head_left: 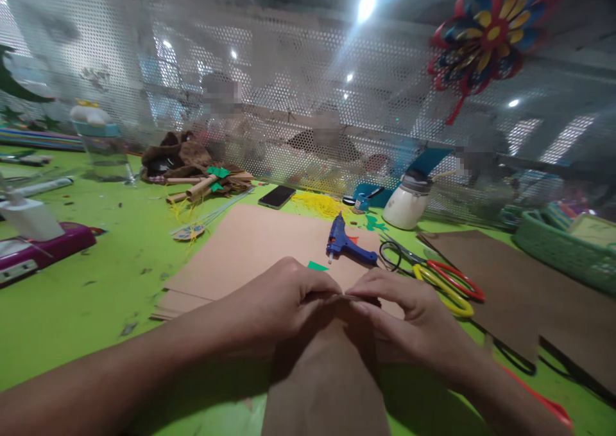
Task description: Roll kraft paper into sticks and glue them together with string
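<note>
Both hands meet at the far edge of a strip of brown paper [327, 378] that stretches toward me. My left hand [289, 295] pinches the edge, its thumb lying along the top. My right hand [404, 307] grips the same edge from the other side, thumb below and fingers above. The edge looks folded or rolled between the fingertips, though they hide most of it. Beneath the hands lie large sheets of light brown paper [250, 250]. A blue glue gun [344, 240] and a small green paper scrap [317, 266] rest on them, just beyond my hands.
Scissors with red and yellow handles [445, 285] lie right of my right hand, beside dark brown sheets [514, 282]. Farther off are a phone [276, 196], a white jar [407, 205], rolled paper sticks [202, 185] and a green basket [563, 243]. A purple power strip [62, 246] sits left.
</note>
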A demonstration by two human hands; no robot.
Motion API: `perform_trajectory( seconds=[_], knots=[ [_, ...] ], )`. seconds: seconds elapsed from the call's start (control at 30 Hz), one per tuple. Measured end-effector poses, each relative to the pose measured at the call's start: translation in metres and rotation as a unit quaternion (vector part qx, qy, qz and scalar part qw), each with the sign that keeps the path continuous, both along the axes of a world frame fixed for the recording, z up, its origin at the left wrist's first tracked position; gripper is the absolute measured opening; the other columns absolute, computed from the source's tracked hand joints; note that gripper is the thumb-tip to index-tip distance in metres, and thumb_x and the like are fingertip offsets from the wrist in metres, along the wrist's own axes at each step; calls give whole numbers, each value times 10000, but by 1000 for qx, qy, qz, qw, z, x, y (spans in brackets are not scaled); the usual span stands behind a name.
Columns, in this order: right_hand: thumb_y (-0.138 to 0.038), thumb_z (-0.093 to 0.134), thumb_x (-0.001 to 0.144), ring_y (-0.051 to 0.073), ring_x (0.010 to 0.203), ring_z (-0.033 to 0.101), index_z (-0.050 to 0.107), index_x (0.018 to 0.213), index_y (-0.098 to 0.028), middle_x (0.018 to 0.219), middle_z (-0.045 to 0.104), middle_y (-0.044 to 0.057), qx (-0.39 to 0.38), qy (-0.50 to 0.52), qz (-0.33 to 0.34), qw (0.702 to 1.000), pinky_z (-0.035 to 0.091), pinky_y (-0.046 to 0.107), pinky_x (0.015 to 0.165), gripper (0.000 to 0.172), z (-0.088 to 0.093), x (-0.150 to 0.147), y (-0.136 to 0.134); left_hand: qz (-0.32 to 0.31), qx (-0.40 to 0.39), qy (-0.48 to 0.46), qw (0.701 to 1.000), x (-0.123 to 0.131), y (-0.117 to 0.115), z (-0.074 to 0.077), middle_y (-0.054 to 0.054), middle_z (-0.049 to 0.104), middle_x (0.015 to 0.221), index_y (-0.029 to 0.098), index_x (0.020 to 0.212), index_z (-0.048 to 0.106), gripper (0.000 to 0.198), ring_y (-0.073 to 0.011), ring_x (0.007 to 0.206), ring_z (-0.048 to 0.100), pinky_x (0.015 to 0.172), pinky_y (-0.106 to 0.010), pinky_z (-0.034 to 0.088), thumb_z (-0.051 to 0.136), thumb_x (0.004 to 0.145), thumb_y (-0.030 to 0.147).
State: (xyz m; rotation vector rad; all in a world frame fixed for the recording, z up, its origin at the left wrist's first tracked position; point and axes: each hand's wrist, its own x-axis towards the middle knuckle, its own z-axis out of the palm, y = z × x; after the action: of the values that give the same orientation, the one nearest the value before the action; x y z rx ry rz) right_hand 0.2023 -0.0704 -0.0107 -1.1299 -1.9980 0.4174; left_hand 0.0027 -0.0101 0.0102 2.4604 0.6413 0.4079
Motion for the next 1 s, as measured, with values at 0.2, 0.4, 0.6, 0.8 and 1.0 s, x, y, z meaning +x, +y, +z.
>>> perform_trajectory(
  seconds=[0.2, 0.4, 0.6, 0.8, 1.0],
  knots=[
    [-171, 614, 800, 162, 633, 587, 720, 807, -170, 688, 615, 46, 50, 16, -39, 998, 465, 285, 562, 105, -4, -2, 0, -17, 19, -4, 1000, 0, -1, 1, 9, 551, 621, 132, 739, 644, 291, -83, 574, 445, 508, -164, 296, 412, 887, 227],
    [-167, 625, 795, 142, 581, 553, 702, 716, -181, 626, 568, 15, 60, 14, -49, 997, 421, 256, 516, 112, -4, -2, -1, -19, 7, -1, 1000, 0, -1, 1, 18, 546, 611, 143, 744, 650, 284, -84, 571, 453, 508, -173, 288, 420, 886, 230],
    [-185, 630, 796, 140, 568, 539, 701, 710, -193, 609, 565, 6, 64, 7, -51, 997, 405, 250, 510, 112, -4, 0, 0, -6, 12, -8, 1000, -4, -1, -2, -21, 620, 677, 165, 837, 679, 316, -116, 590, 495, 537, -200, 321, 418, 894, 334],
    [-210, 641, 785, 140, 558, 540, 685, 651, -181, 591, 569, 11, 38, -25, -66, 997, 406, 251, 502, 144, -1, 3, 2, 16, 34, -2, 999, -11, -2, -14, -17, 577, 607, 177, 766, 664, 197, -121, 540, 446, 512, -219, 295, 518, 811, 302],
    [-224, 645, 778, 138, 561, 545, 705, 654, -182, 594, 599, 18, -17, -37, -61, 997, 414, 243, 493, 145, 1, 6, 3, 4, 21, 12, 1000, -11, 3, -12, -10, 602, 624, 179, 803, 675, 202, -110, 530, 460, 494, -210, 287, 494, 833, 265]
  ],
)
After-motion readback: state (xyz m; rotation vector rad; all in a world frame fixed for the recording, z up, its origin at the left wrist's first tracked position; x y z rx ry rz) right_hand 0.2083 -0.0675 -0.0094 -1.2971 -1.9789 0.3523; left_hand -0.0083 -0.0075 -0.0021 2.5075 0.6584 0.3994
